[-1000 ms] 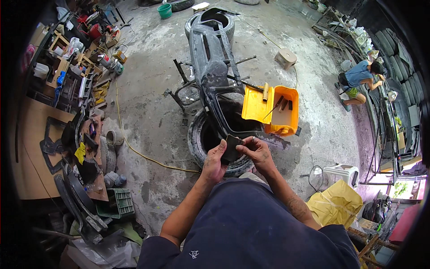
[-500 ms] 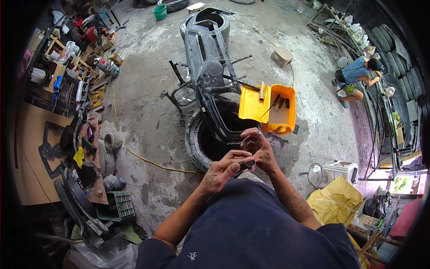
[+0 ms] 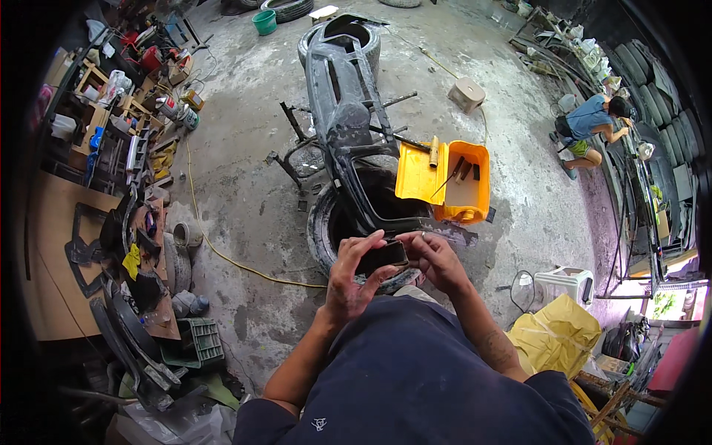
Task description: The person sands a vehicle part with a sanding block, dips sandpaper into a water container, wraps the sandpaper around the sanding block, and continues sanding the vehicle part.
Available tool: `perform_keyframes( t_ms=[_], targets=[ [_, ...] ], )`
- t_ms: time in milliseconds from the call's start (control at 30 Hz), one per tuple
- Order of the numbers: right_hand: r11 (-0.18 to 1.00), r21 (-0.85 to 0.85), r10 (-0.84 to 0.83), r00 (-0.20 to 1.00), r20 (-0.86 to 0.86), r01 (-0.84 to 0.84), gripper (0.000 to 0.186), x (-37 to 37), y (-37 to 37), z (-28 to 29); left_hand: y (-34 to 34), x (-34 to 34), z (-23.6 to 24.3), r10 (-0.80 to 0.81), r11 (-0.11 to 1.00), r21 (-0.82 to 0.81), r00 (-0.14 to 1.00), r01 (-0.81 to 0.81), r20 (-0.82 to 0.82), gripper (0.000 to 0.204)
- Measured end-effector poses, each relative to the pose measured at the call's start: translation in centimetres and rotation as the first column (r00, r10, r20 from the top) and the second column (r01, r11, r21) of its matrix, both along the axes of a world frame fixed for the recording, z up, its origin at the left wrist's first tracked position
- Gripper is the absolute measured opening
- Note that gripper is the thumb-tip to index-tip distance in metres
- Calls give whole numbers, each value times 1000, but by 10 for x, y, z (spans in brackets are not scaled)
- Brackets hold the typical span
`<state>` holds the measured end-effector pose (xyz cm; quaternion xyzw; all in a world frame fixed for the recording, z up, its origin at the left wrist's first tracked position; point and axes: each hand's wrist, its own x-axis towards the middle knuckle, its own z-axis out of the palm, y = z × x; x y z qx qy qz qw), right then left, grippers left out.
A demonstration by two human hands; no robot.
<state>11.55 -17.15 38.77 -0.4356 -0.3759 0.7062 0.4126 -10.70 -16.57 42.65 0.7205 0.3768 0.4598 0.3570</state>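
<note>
In front of my body, my left hand (image 3: 344,277) grips a dark, flat rectangular piece (image 3: 383,257) between thumb and fingers. My right hand (image 3: 440,261) has its thumb and forefinger pinched at the upper right corner of that piece. What the piece is made of cannot be made out. Just beyond my hands lies the lower end of a long grey-black car bumper (image 3: 348,122). It rests over a tyre (image 3: 320,236) at the near end and another tyre (image 3: 374,46) at the far end. A cut-open yellow container (image 3: 484,174) with small dark tools inside stands to the right.
A pale, stick-like tool (image 3: 434,151) lies on the container's folded-out yellow flap (image 3: 412,175). Metal stand legs (image 3: 288,169) stick out beside the bumper. A yellow hose (image 3: 236,261) crosses the floor. A stool (image 3: 466,92) stands farther off. Another person (image 3: 589,122) works at the right.
My left hand has turned upright and opened around the dark piece, which now shows its flat face. My right hand has come down slightly, its fingers at the piece's corner.
</note>
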Motion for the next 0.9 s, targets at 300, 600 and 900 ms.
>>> perform_keyframes(
  t_ms=[300,600,900],
  targets=[
    [994,-64,92,996,7,-92,34,-16,-4,35,0,1,-22,-79,981,168,991,96,-104,70],
    [1000,-3,3,998,70,-3,27,-11,-2,31,8,-17,-21,-107,936,-336,994,103,5,38],
    [1000,-3,19,998,64,-18,25,-9,-2,29,2,-4,-14,-27,971,-235,993,55,119,14]
  ],
)
